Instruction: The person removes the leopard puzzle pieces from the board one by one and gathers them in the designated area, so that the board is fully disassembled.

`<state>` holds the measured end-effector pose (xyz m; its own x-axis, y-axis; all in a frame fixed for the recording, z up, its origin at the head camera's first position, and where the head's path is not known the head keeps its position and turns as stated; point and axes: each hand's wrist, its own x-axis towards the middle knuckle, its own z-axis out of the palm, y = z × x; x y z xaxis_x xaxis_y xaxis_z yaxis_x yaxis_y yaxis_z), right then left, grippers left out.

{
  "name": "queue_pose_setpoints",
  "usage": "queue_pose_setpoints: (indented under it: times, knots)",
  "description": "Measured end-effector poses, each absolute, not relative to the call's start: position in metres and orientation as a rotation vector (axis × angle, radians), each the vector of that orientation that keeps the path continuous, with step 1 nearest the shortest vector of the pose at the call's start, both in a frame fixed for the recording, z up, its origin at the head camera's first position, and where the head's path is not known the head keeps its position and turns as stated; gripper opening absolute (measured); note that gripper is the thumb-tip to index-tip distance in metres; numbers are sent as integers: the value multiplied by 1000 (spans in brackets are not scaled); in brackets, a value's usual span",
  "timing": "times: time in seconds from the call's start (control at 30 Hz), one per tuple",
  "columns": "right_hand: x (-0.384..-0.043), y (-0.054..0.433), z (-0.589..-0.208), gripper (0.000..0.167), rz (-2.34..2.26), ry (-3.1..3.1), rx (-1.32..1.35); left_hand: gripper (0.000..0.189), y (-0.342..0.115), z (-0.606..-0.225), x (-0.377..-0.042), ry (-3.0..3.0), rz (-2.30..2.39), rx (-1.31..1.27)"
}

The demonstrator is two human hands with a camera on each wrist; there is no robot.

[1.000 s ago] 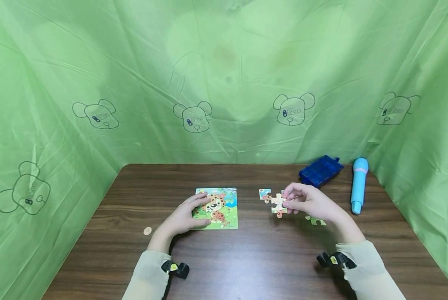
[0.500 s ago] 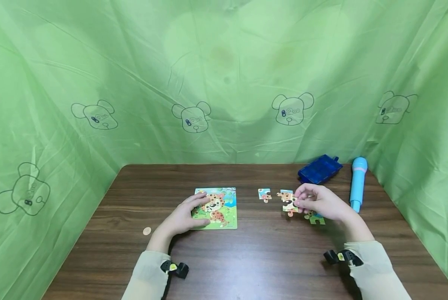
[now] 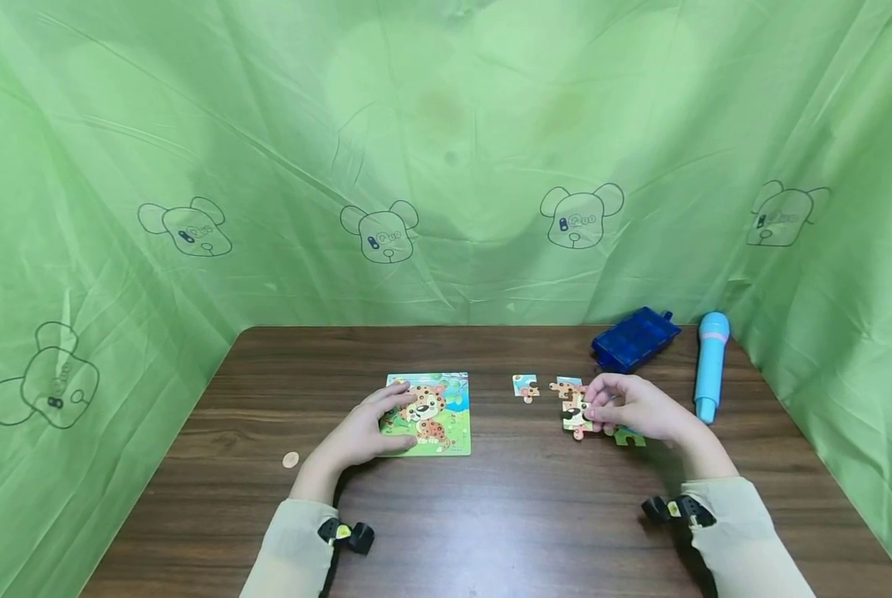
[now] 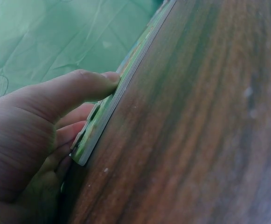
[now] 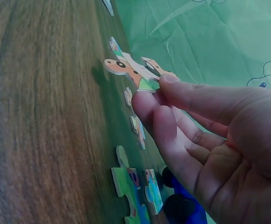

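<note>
My left hand (image 3: 356, 430) rests over the left side of a square puzzle board (image 3: 455, 428) printed with a spotted cub. In the left wrist view the thumb (image 4: 91, 85) presses at the board's near edge, and the fingers lie along its side. Between thumb and fingertips my right hand (image 3: 636, 409) pinches a jigsaw piece (image 5: 126, 66) with a cub-face print, tilted above the table. Behind it lies a spotted jigsaw piece (image 3: 564, 386), and farther left another jigsaw piece (image 3: 525, 386). Below the right hand is a green jigsaw piece (image 5: 126, 184), partly hidden in the head view.
A dark blue plastic case (image 3: 635, 339) lies at the back right, beside a light blue toy microphone (image 3: 711, 365). A small round pale disc (image 3: 291, 459) sits left of my left forearm. Green cloth (image 3: 446, 274) hangs behind and on both sides of the table.
My right hand has moved right with the jigsaw piece and turned it from its pale side to its printed side, then lowered slightly. The left hand stays on the board.
</note>
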<state>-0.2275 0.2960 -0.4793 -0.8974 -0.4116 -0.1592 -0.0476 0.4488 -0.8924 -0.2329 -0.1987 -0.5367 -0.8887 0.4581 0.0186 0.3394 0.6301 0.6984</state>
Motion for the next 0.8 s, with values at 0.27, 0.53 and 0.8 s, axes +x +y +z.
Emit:
queue_pose_setpoints:
  times: [0.27,0.53,0.8]
  knots:
    - [-229,296,-484,19,-1406,2363,-396,75,-199,-537,-232,2695,1093,676]
    - [-229,295,-484,20,-1344,2439,-392,75,-199,-536,-232,2694,1085,654]
    - [-228,295,-485,18,-1223,2570,-423,75,-199,-536,-232,2696,1093,670]
